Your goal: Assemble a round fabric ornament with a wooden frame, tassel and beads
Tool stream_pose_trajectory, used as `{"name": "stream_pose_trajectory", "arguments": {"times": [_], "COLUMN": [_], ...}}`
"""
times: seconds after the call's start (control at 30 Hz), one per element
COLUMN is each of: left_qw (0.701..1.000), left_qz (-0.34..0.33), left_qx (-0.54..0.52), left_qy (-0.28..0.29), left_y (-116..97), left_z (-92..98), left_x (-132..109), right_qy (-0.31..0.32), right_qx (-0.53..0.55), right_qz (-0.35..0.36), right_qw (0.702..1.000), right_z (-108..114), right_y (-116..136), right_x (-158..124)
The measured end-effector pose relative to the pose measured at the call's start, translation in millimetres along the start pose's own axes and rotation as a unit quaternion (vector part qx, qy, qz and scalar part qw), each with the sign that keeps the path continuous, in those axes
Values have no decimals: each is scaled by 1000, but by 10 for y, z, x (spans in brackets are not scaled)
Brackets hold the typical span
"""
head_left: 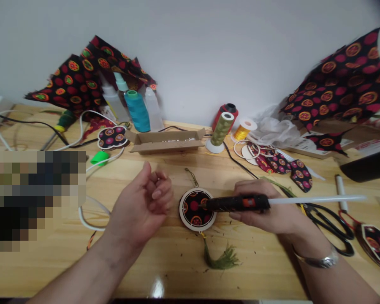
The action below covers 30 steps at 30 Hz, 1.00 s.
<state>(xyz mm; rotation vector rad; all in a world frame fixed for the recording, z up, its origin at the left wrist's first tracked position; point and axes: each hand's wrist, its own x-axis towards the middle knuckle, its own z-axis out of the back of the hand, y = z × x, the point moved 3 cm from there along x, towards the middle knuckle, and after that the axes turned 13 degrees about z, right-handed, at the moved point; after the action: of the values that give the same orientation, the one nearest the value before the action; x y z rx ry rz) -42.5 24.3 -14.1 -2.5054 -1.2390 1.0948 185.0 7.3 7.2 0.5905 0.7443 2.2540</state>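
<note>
My right hand [256, 207] is wrapped round a black glue gun [234, 203] with a long white glue stick out of its back. The gun's tip is over a round pendant [194, 216], which has a pale wooden rim and dark patterned fabric. A green tassel [220, 258] hangs from the pendant's near side and a cord loop lies at its far side. Left of the pendant, my left hand [145, 200] is held palm up with its fingers curled, and nothing shows in them.
Behind the pendant are an open cardboard box [167, 145], an olive thread spool [221, 131] and a teal spool [137, 112]. Black scissors [329, 226] lie beside my right wrist. Patterned fabric [345, 84] leans at the back right, and a white cable [82, 215] loops at left.
</note>
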Motion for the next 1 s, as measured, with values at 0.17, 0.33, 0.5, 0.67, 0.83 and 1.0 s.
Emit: {"name": "stream_pose_trajectory", "arguments": {"times": [0.17,0.33,0.5,0.67,0.83,1.0], "left_qw": [998,998,999,998,998,999], "left_qz": [-32,-42,-40,-44,-47,-41], "left_qx": [-42,-39,-26,-26,-14,24], "left_qy": [28,-11,-14,-23,-35,-12], "left_y": [7,30,33,33,37,50], "left_z": [-8,-47,-64,-61,-36,1], "left_x": [43,75,42,21,6,12], "right_qy": [-4,1,5,-8,-2,-1], "right_qx": [-4,-8,-7,-8,0,7], "right_qz": [8,6,3,16,11,-3], "right_qw": [1000,1000,1000,1000,1000,1000], "right_z": [4,-6,-26,-25,-35,-52], "right_y": [16,13,2,5,4,11], "right_x": [10,10,5,9,14,28]}}
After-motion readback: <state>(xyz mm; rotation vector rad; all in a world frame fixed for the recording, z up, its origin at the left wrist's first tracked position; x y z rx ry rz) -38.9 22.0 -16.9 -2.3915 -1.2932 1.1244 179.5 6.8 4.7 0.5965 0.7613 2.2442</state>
